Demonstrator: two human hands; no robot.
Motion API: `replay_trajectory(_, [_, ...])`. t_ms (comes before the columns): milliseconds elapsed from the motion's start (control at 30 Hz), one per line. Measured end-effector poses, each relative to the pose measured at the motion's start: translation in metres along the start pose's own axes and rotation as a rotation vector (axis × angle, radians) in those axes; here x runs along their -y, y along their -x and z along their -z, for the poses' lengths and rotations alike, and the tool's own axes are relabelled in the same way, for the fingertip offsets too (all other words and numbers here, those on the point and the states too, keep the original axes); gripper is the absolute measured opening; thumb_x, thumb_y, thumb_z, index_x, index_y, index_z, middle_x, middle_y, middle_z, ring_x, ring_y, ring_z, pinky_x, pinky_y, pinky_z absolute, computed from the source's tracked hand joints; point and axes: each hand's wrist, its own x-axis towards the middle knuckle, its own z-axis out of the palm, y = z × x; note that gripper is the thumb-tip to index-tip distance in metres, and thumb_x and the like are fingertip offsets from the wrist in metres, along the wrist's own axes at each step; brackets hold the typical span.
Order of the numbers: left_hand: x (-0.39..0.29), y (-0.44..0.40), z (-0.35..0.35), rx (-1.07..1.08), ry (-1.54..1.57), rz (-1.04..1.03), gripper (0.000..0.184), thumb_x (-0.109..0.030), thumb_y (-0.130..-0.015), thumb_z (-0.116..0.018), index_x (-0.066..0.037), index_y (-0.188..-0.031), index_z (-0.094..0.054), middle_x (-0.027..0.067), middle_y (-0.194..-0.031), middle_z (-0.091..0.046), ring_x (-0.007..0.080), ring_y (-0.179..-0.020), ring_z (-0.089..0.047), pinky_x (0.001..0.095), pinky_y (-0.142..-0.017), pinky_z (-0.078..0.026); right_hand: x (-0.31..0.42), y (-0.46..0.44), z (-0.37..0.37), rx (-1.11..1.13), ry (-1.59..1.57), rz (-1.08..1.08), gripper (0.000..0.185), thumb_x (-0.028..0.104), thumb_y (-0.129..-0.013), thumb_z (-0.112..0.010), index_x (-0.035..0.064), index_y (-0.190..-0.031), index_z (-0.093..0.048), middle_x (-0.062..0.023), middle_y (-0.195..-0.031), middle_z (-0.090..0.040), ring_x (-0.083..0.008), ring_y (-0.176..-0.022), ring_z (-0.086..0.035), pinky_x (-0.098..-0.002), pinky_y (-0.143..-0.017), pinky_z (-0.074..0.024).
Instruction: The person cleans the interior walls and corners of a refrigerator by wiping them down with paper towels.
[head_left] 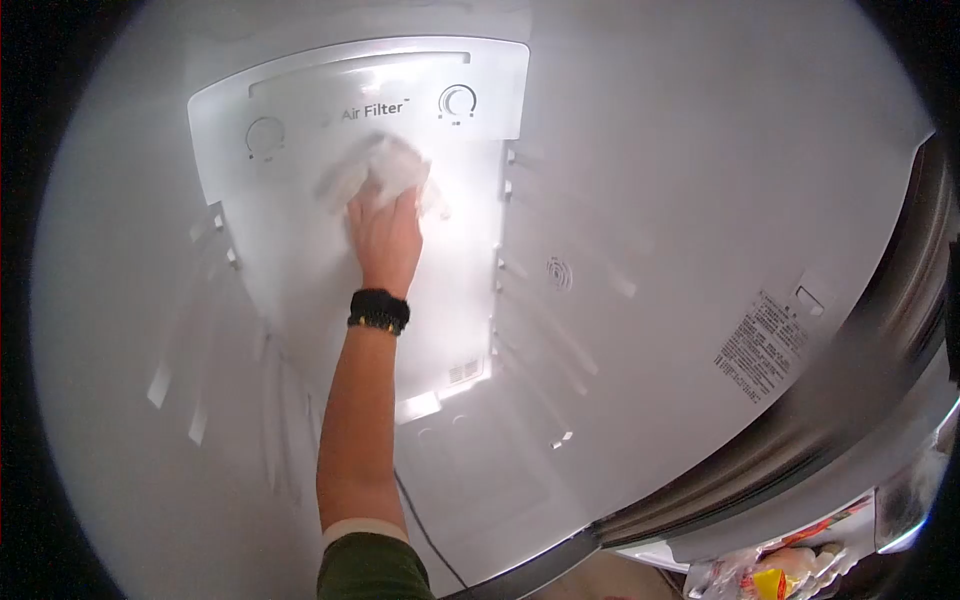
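My left hand (387, 238) reaches up the back wall of a refrigerator, its back toward me. The fingers are closed on a crumpled white cloth (398, 165), which is blurred at its edges and lies against the bright panel (455, 235) just under the "Air Filter" lettering (375, 110). Part of the fingers is hidden by the cloth. Around the wrist sits a black band (379, 311), and a dark green sleeve (372, 570) shows at the bottom. My right hand is out of view.
Two round dial marks (458, 101) flank the lettering. Small shelf supports (508, 188) line both sides of the panel. A printed label (762, 345) is on the right wall. The door seal (800, 420) curves along the right, with bagged items (790, 570) below. A thin dark cord (428, 535) hangs beside the arm.
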Motion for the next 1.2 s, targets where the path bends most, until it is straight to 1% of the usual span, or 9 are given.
replay_trajectory(200, [0.0,-0.03,-0.016,-0.202,0.166,-0.105,0.027,-0.006,-0.086,-0.046,-0.005,-0.111,-0.053,0.0121,-0.12,-0.052,0.03,-0.121,-0.042,0.0446,-0.099,-0.032,0.01,-0.003,-0.006,0.014,0.007,0.062,0.03,0.023,-0.089,-0.055,0.0028,-0.111,-0.059,-0.0135,-0.085,-0.065,-0.0192,-0.075,-0.061,-0.0307,-0.068,-0.0479])
replay_trajectory(300, [0.003,-0.016,-0.009,0.17,0.037,0.005,0.026,-0.006,-0.087,-0.045,-0.005,-0.112,-0.053,0.0125,-0.12,-0.052,0.0285,-0.121,-0.042,0.0422,-0.098,-0.034,0.004,-0.005,-0.008,0.024,-0.044,0.025,0.029,0.022,-0.089,-0.055,0.0031,-0.111,-0.059,-0.0126,-0.083,-0.065,-0.0192,-0.074,-0.061,-0.0306,-0.067,-0.0479])
replay_trajectory(400, [0.015,0.018,-0.008,0.111,0.034,-0.119,0.027,-0.011,-0.087,-0.048,-0.006,-0.113,-0.053,0.0149,-0.119,-0.052,0.0283,-0.116,-0.045,0.0419,-0.098,-0.034,-0.003,-0.01,-0.012,0.029,-0.034,0.013,0.029,0.022,-0.089,-0.054,0.0029,-0.11,-0.059,-0.0115,-0.082,-0.064,-0.0191,-0.074,-0.061,-0.0307,-0.067,-0.0478])
replay_trajectory(500, [0.037,0.051,-0.032,-0.045,-0.039,0.178,0.029,-0.021,-0.084,-0.053,-0.007,-0.109,-0.055,0.0145,-0.114,-0.056,0.0298,-0.111,-0.048,0.0449,-0.098,-0.032,-0.021,-0.015,-0.011,0.015,0.129,0.024,0.027,0.023,-0.089,-0.055,0.0027,-0.106,-0.06,-0.0115,-0.081,-0.064,-0.0193,-0.074,-0.061,-0.0308,-0.066,-0.0477])
replay_trajectory(700, [0.048,0.036,-0.01,0.246,-0.345,0.343,0.037,-0.028,-0.077,-0.062,-0.007,-0.107,-0.057,0.0173,-0.101,-0.061,0.0332,-0.102,-0.053,0.056,-0.098,-0.026,-0.031,-0.016,-0.012,0.044,0.126,-0.016,0.028,0.025,-0.089,-0.055,0.0025,-0.106,-0.058,-0.0145,-0.081,-0.063,-0.0235,-0.076,-0.062,-0.0336,-0.068,-0.0477])
replay_trajectory(733, [0.047,0.038,-0.02,-0.019,-0.315,0.219,0.031,-0.026,-0.077,-0.062,-0.008,-0.102,-0.06,0.017,-0.094,-0.063,0.0355,-0.103,-0.052,0.0589,-0.096,-0.025,-0.022,-0.017,-0.012,0.072,0.067,-0.054,0.028,0.025,-0.089,-0.055,0.0025,-0.106,-0.058,-0.0151,-0.082,-0.063,-0.0243,-0.076,-0.062,-0.0343,-0.068,-0.0477])
replay_trajectory(833, [0.026,0.037,-0.039,0.186,-0.195,0.203,0.027,-0.024,-0.077,-0.062,-0.009,-0.099,-0.062,0.0147,-0.089,-0.065,0.0367,-0.108,-0.05,0.0591,-0.094,-0.026,0.008,-0.014,-0.011,0.047,0.114,-0.002,0.028,0.025,-0.09,-0.053,0.0029,-0.108,-0.057,-0.0141,-0.085,-0.064,-0.0251,-0.078,-0.062,-0.0354,-0.069,-0.0478])
replay_trajectory(1033, [-0.03,0.021,-0.084,-0.08,-0.017,-0.202,0.018,-0.015,-0.08,-0.051,-0.011,-0.094,-0.062,0.0051,-0.105,-0.058,0.0271,-0.104,-0.049,0.045,-0.081,-0.038,-0.036,-0.024,-0.02,0.035,0.494,0.299,0.024,0.021,-0.091,-0.051,0.0037,-0.107,-0.056,-0.011,-0.085,-0.064,-0.0235,-0.08,-0.063,-0.0337,-0.068,-0.0488])
replay_trajectory(1200, [-0.047,0.083,-0.127,0.143,0.143,-0.336,0.031,-0.014,-0.086,-0.045,-0.009,-0.115,-0.054,0.0027,-0.125,-0.049,0.0185,-0.097,-0.053,0.0391,-0.079,-0.041,-0.068,-0.037,-0.033,0.128,0.091,-0.056,0.021,0.015,-0.09,-0.052,0.0031,-0.107,-0.056,-0.0101,-0.091,-0.063,-0.0197,-0.082,-0.061,-0.0333,-0.07,-0.0487])
